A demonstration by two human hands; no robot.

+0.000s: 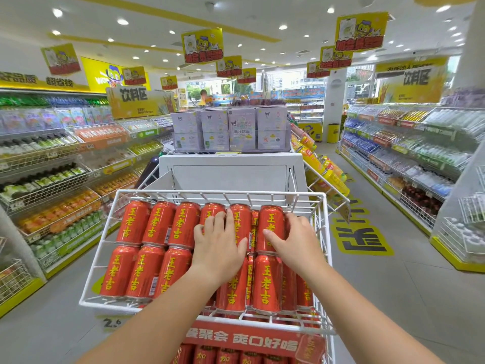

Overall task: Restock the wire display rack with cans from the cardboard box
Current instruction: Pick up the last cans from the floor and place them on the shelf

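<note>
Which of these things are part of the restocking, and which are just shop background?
Job: white wire rack, red cans, left hand resting on cans, right hand gripping one.
Background: purple cartons, yellow bottles, hanging signs, side shelves.

At frame centre the wire display rack [220,192] holds cans [147,248] lying in two rows. The left hand [219,248] lies on them, and the right hand [296,243] wraps one at its right. Cartons [231,130] stand behind, above the rack. Shelves [52,164] flank the frame's edges.
</note>
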